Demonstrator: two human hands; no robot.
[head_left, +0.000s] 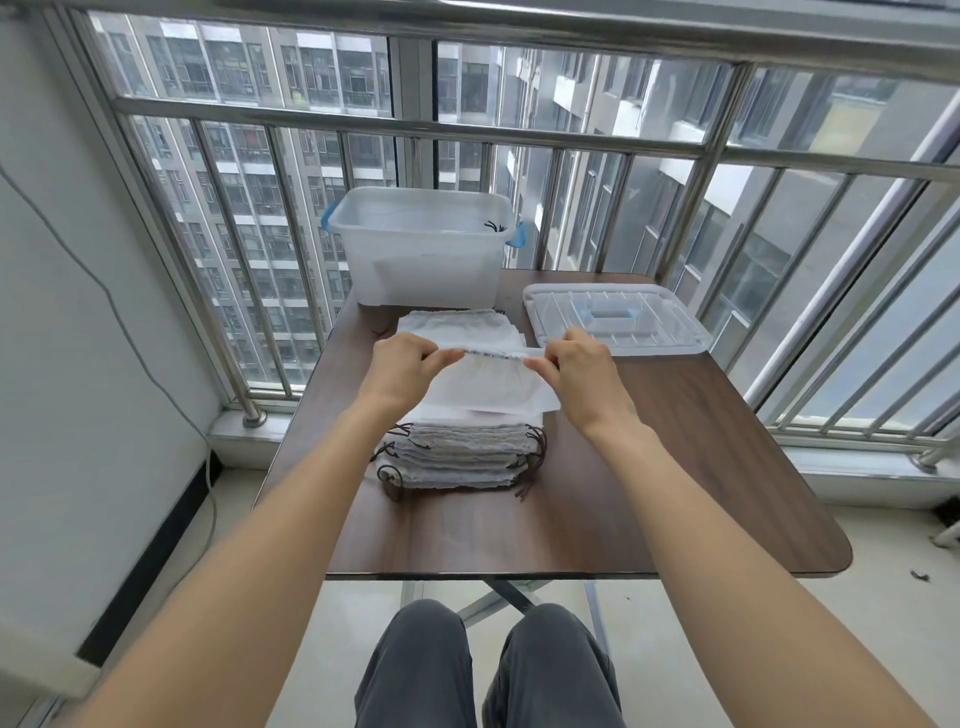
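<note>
Held pouch (488, 382) over the stack (457, 457) — bin (421, 260), lid (660, 322) beyond.

Top of stack (457, 452) — hidden under pouch (488, 384).

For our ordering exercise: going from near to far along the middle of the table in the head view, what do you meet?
Bag stack → held bag → flat bag pile → tub.

The person wears dark grey trousers (415, 670), softly creased over both knees. The forearms (291, 493) are bare as far as they show, as are the left hand (400, 371) and right hand (579, 376).
</note>
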